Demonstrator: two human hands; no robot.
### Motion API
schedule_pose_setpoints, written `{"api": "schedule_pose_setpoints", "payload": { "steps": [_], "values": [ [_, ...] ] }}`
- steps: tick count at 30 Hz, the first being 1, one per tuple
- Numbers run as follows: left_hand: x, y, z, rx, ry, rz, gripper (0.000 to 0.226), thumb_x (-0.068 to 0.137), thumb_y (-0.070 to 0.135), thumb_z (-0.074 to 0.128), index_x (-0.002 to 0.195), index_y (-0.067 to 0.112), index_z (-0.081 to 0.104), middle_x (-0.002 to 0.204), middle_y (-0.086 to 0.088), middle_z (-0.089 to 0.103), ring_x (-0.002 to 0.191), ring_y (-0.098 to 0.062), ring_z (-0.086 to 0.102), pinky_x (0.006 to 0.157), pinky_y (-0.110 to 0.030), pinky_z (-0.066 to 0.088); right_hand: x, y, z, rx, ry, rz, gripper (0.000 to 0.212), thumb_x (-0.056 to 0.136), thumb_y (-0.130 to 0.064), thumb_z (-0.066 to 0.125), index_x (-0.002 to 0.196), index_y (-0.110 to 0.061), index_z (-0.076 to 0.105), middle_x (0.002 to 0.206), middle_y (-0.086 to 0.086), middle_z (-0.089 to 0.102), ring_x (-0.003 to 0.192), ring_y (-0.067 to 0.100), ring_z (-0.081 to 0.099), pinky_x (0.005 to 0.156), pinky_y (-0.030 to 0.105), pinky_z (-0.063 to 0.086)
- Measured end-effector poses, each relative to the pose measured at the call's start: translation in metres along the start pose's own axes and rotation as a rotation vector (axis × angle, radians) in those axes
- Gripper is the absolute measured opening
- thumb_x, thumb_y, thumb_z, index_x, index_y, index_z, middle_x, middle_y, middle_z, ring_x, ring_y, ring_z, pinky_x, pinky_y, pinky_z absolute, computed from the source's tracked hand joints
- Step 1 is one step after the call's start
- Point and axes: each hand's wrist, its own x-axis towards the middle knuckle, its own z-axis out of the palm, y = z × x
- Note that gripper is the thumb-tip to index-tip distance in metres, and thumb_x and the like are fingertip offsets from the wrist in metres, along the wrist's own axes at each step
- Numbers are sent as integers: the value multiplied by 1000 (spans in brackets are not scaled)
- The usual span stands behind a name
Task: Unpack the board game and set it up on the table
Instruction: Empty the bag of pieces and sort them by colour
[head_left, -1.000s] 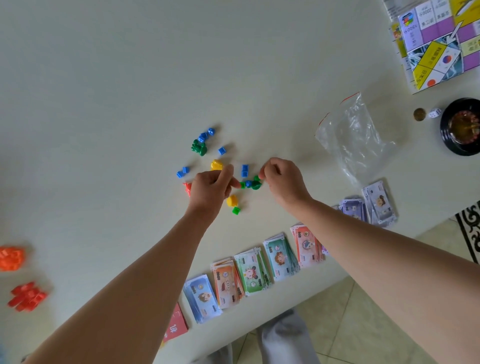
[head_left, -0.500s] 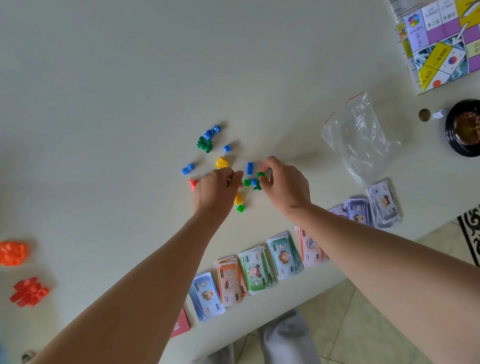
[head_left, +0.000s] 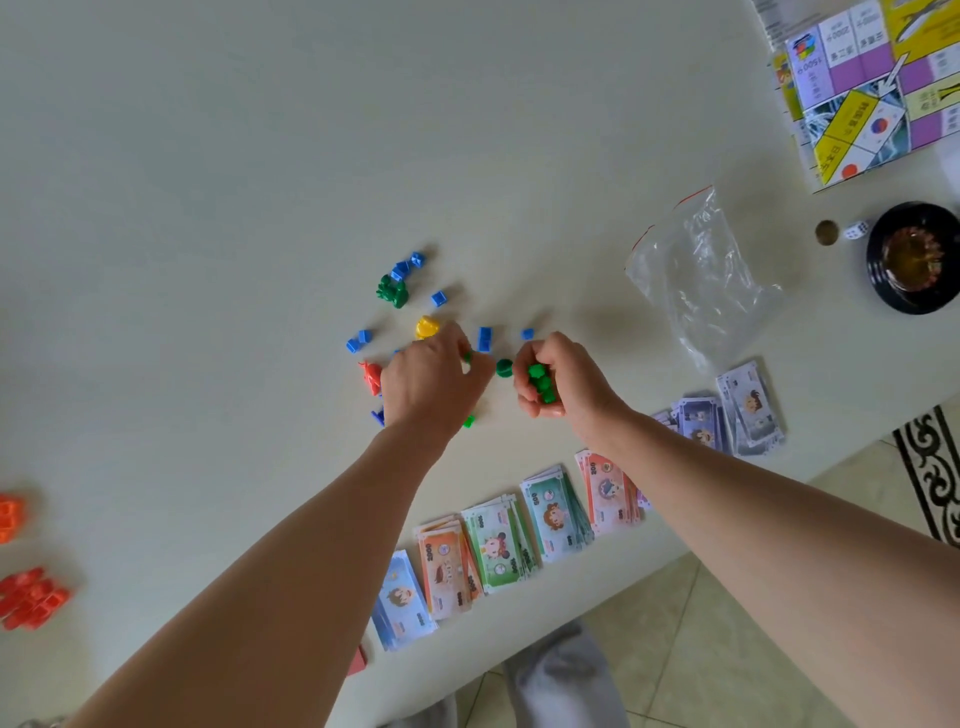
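Small plastic game pieces lie scattered mid-table: blue houses (head_left: 484, 339), a dark green figure (head_left: 392, 292), a yellow token (head_left: 427, 327), a red figure (head_left: 371, 376) and a round green piece (head_left: 504, 367). My right hand (head_left: 561, 384) is curled around several small green pieces (head_left: 540, 383). My left hand (head_left: 428, 379) hovers over the pile with its fingertips pinching a small green piece (head_left: 468, 357). A loose green piece (head_left: 469, 421) lies by my left wrist. The folded game board (head_left: 878, 88) sits at the far right corner.
Stacks of play money (head_left: 498, 545) line the near table edge. An empty clear zip bag (head_left: 701, 280) lies to the right, with a coin (head_left: 827, 232), a die (head_left: 856, 230) and a black roulette dish (head_left: 914, 260) beyond. Orange and red houses (head_left: 31, 597) sit far left.
My right hand has turned palm-in and now holds several green pieces gathered in it. My left hand shifted slightly right, taking a green piece from the pile.
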Motion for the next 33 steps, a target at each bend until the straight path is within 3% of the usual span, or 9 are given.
{"api": "schedule_pose_setpoints", "payload": {
  "steps": [5, 8, 11, 14, 17, 22, 26, 30, 33],
  "values": [
    [-8, -13, -10, -601, -61, -75, 33, 86, 20, 36, 57, 14, 49, 54, 2, 47, 55, -16, 42, 55, -30, 34, -5, 9, 11, -108, -19, 40, 30, 78, 0, 32, 54, -10, 48, 52, 12, 48, 41, 17, 39, 43, 21, 22],
    [-10, -19, -14, -860, -6, -197, 34, 78, 22, 39, 44, 20, 36, 47, 5, 35, 50, -12, 38, 54, -27, 26, -3, 24, 22, -419, 79, -60, 36, 86, -3, 37, 53, -11, 51, 48, 5, 45, 42, 14, 36, 47, 24, 26],
    [-15, -28, -16, -928, 7, -240, 50, 88, 18, 44, 40, 21, 30, 42, 8, 30, 38, -2, 33, 53, -26, 22, -3, 43, 31, -787, 184, -180, 13, 87, -22, 53, 80, -13, 59, 62, 3, 57, 58, 16, 50, 57, 30, 38],
    [-21, -39, -16, -902, -2, -239, 61, 95, 24, 48, 36, 22, 36, 41, 9, 35, 43, -8, 27, 53, -25, 24, -8, 52, 42, -977, 235, -210, 31, 81, -41, 66, 100, -21, 52, 70, -4, 57, 71, 19, 57, 65, 31, 42],
    [-30, -51, -18, -923, -3, -243, 60, 97, 30, 51, 39, 23, 40, 44, 9, 38, 44, -8, 28, 47, -22, 26, -6, 56, 52, -1047, 316, -237, 34, 84, -44, 65, 103, -19, 51, 83, 1, 64, 83, 25, 62, 67, 31, 41],
    [-45, -66, -26, -984, -49, -307, 47, 96, 19, 49, 50, 17, 43, 43, 8, 34, 39, -8, 27, 39, -15, 23, -8, 53, 60, -987, 360, -166, 21, 91, -34, 47, 78, -17, 51, 69, 0, 55, 69, 23, 52, 59, 29, 34],
    [-54, -77, -37, -1060, -192, -378, 33, 93, 12, 45, 61, 9, 52, 52, -4, 41, 43, -13, 30, 41, -17, 23, -18, 48, 71, -506, 152, -1, 33, 82, -23, 37, 50, -15, 38, 43, -2, 39, 44, 15, 34, 49, 25, 25],
    [-63, -94, -46, -1093, -282, -446, 31, 92, 13, 43, 64, 8, 56, 58, -6, 53, 48, -18, 37, 46, -20, 26, -31, 37, 96, -370, -113, 180, 32, 84, -6, 36, 55, -5, 48, 37, 0, 44, 36, 14, 29, 39, 18, 21],
    [-69, -119, -50, -922, -195, -485, 39, 88, 16, 45, 51, 12, 52, 51, -3, 53, 49, -19, 40, 51, -25, 30, -30, 30, 125, -410, -178, 191, 31, 85, -9, 39, 56, -6, 49, 44, 4, 48, 38, 13, 30, 40, 19, 22]
  ]
}}
